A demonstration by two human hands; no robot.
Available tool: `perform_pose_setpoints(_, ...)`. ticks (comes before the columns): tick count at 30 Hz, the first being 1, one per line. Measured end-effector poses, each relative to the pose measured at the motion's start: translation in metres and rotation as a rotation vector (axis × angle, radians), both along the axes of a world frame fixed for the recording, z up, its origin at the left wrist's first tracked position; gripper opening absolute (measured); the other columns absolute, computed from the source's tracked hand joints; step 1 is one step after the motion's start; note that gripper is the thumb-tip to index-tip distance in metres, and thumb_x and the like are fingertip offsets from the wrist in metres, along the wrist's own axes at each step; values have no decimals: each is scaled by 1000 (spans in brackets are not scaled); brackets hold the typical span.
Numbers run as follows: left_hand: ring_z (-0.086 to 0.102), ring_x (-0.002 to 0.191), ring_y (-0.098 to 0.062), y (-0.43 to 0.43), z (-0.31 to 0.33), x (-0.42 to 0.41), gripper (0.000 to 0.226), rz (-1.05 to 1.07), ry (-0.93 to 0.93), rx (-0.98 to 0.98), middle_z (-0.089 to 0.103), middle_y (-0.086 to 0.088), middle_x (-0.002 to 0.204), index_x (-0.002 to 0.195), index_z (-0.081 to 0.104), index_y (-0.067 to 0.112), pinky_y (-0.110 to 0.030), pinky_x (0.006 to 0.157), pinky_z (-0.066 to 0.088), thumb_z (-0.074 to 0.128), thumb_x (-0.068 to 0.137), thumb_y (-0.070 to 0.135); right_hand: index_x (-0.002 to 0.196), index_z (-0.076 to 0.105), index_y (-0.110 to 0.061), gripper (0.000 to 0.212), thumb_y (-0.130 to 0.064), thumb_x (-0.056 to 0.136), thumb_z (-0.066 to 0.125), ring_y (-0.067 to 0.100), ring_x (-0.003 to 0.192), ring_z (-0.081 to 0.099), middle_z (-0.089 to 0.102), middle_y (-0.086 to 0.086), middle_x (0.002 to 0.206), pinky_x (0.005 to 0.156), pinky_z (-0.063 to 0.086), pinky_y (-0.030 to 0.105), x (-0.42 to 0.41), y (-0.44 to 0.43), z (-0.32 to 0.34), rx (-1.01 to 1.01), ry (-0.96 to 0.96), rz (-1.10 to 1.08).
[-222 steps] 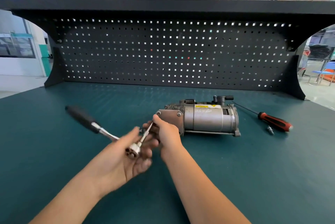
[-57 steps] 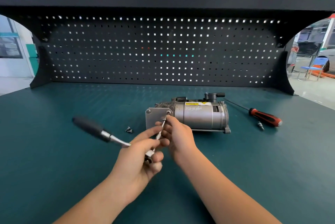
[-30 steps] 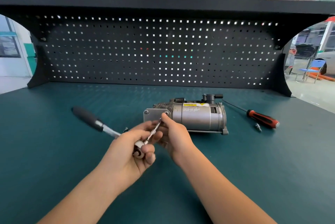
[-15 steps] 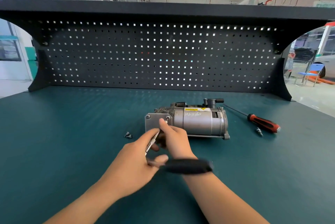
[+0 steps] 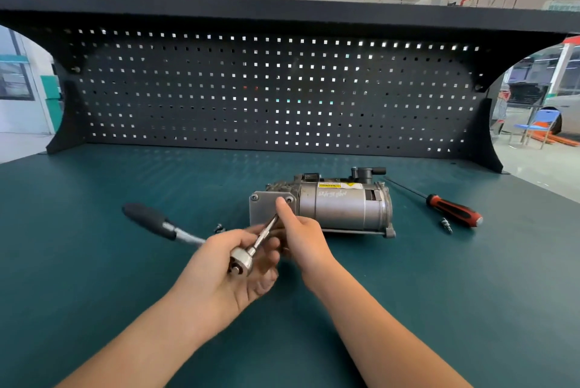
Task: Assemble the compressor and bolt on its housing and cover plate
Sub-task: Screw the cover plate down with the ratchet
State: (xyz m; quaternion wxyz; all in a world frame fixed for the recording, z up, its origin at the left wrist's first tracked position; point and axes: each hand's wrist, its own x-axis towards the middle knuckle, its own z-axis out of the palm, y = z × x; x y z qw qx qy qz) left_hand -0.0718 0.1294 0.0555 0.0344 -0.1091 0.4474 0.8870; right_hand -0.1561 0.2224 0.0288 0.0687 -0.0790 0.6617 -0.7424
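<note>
Mid-frame on the green benchtop, well back from every edge: compressor on its side, cover plate at its left end. Just below, left hand with fingers curled round the head of the ratchet, black handle out toward frame left. Right hand pinching the ratchet's thin shaft by the plate's upper right corner, tip hidden behind the thumb. Loose bolt just left of the plate. Screwdriver well apart at right, broad benchtop beyond on both sides.
</note>
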Motion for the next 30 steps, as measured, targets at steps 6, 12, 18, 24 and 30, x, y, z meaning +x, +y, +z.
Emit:
perform_pose_setpoints(6,53,96,8,-19,0,-10,41,168,602,-1201,56,13,110,103,60,38,-5,77,38,53,88,-1,62,56,-12,36,-29,93,55,4,39,55,63,-2,48,40,36,9,2,-2,1,-66,15,-20)
perform_pose_setpoints(12,45,110,10,5,-14,-7,59,131,874,-1358,51,27,116,113,47,52,-5,95,29,60,86,1,77,66,-14,25,-7,95,50,10,62,53,57,-5,65,61,44,19,0,1,-4,-126,8,-31)
perform_pose_setpoints(18,66,87,-7,27,-7,-4,15,237,151,-78,73,10,79,89,68,20,-36,71,47,54,92,14,73,66,-6,30,-28,91,59,16,59,56,62,5,65,55,45,20,-1,1,0,-159,-50,-66)
perform_pose_setpoints(24,65,55,-18,27,-10,1,20,31,-10,51,69,-12,68,85,69,10,-29,39,49,50,91,15,67,63,-4,36,-28,93,55,15,51,61,66,7,56,52,51,20,-3,4,2,-161,-72,-8)
perform_pose_setpoints(30,36,32,-14,8,2,-5,41,-126,228,-422,51,-7,54,91,74,32,-16,34,26,46,89,1,68,54,-9,43,-43,93,49,16,65,41,45,7,65,59,33,27,-9,6,-1,76,97,-52)
